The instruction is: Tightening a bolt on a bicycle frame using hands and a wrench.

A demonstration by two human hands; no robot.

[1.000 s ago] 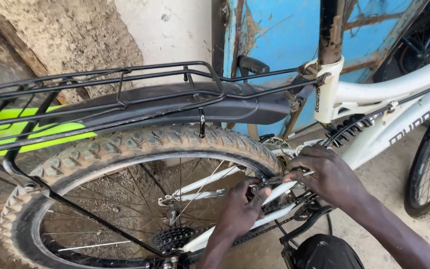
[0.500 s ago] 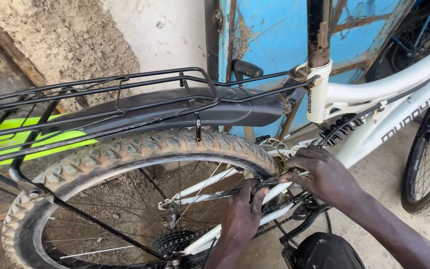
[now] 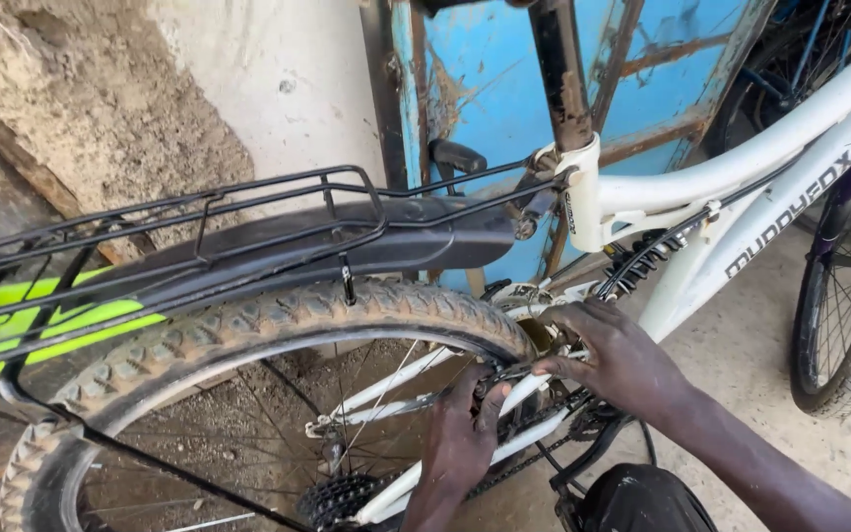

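Head camera looks down on the rear part of a white bicycle frame (image 3: 741, 172), which stands in front of a blue metal door (image 3: 485, 99) and a rough plaster wall (image 3: 100, 108). Dark lettering runs along the sloping frame tube, and a small dark label sits upright on the seat tube, below a rusty seat post (image 3: 561, 79).

Largest thing near the hands is the rear wheel (image 3: 248, 330) with a knobby, dusty tyre. Above it sits a black mudguard (image 3: 347, 246), and over that a black wire carrier rack (image 3: 199, 212). Something bright green (image 3: 32, 310) shows behind the rack on the left. A second wheel (image 3: 844, 335) stands at the right edge, with a yellow-green part above it.

Right hand (image 3: 622, 360) is curled, its fingers closed on a small dark part just beside the tyre, where the white stays meet; I cannot tell exactly what this part is. Left hand (image 3: 460, 433) is lower, its fingers bent and pressed against the white chainstay (image 3: 445, 463), with the thumb up toward the same dark part. The two hands almost touch. Below them are the black sprocket cluster (image 3: 337, 498) and the chain.
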